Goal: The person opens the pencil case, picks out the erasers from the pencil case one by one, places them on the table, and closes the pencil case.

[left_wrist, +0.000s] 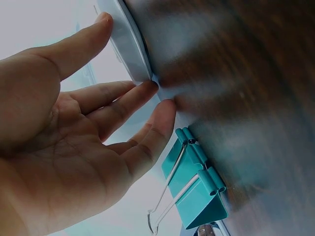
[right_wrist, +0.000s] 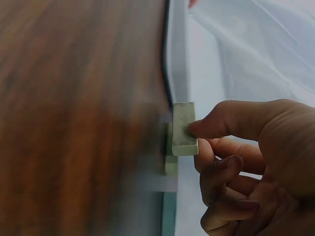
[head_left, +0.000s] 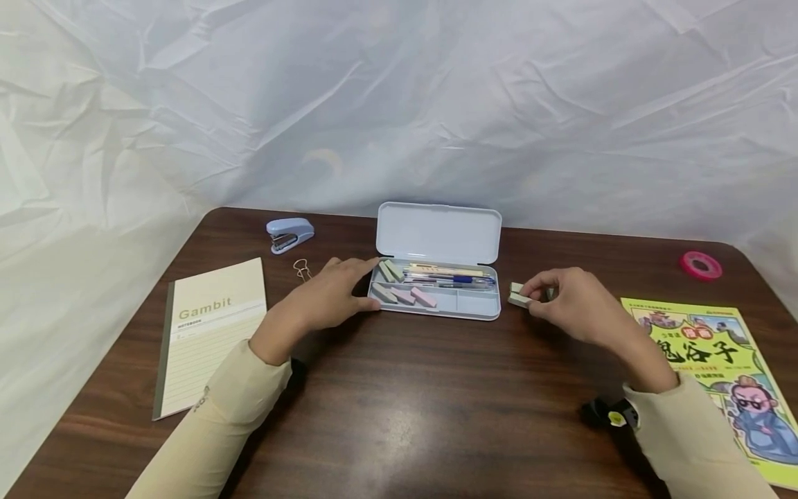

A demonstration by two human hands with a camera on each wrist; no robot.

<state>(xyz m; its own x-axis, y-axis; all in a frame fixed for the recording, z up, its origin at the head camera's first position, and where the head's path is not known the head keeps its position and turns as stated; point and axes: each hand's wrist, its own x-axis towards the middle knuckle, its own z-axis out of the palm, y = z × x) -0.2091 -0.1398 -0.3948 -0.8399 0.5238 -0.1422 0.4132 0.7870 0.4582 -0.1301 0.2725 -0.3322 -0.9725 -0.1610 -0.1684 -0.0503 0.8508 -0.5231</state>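
An open pale blue pencil case [head_left: 476,313] stands mid-table with its lid raised. Several pens [head_left: 458,278] lie in its back section, and green and pink erasers [head_left: 424,297] sit at its left side. My left hand [head_left: 330,291] is at the case's left end, fingers extended, with fingertips right at its edge in the left wrist view. To the right of the case, my right hand [head_left: 576,301] pinches a pale green eraser [right_wrist: 183,129] between thumb and fingers. A second green eraser [right_wrist: 170,160] shows just behind it, partly hidden.
A teal binder clip [left_wrist: 197,182] lies beside my left hand, near a blue stapler [head_left: 290,234]. On the left is a notebook [head_left: 212,333]; on the right are a yellow-green comic book [head_left: 717,374] and a pink tape roll [head_left: 701,265]. White sheeting [head_left: 436,104] hangs behind the table.
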